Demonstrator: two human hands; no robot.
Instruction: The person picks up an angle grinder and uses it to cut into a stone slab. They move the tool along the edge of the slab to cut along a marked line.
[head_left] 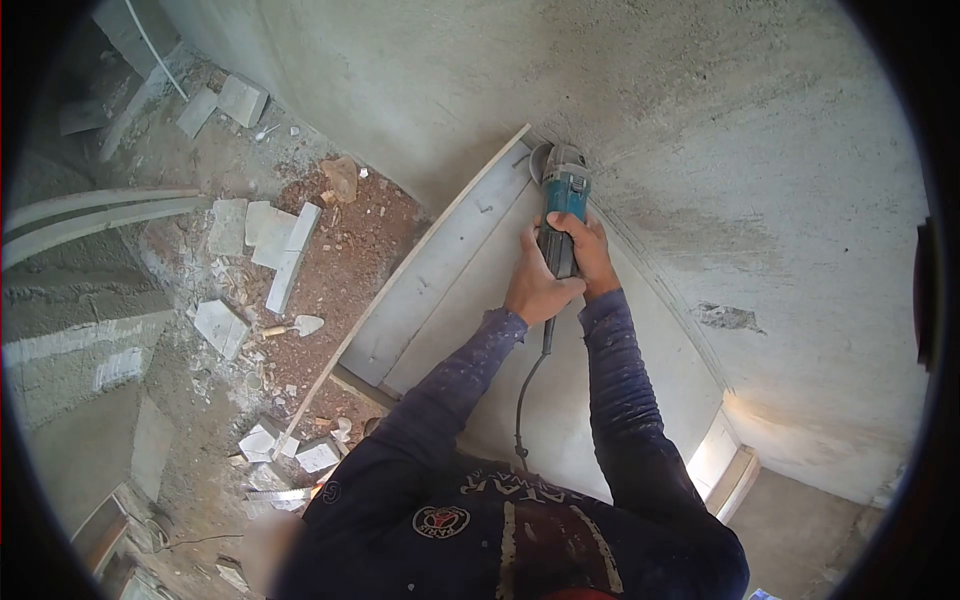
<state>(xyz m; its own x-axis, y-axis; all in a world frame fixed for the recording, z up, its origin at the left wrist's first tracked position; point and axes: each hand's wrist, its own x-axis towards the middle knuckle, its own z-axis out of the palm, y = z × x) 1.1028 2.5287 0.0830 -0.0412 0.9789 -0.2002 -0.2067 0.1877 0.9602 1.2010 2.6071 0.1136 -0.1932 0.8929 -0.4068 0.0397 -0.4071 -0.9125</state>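
A teal and black angle grinder (pixel 566 190) is held in both hands, its disc and guard up against the corner where the grey wall meets a pale panel surface. My left hand (pixel 540 283) wraps round the lower black body from the left. Higher up on the right side, my right hand (pixel 587 250) grips the same body, its thumb across the top. The power cord (pixel 523 395) hangs from the tool's rear end and runs down toward my torso. Under the tool lies the pale panel (pixel 480 290) with a seam along it.
A rough plastered wall (pixel 720 150) rises at the right. A long board edge (pixel 400 268) borders the panel on the left. Beyond it, the floor holds broken white blocks (pixel 221 328), a trowel (pixel 306 325), reddish rubble (pixel 345 270) and curved strips (pixel 110 212).
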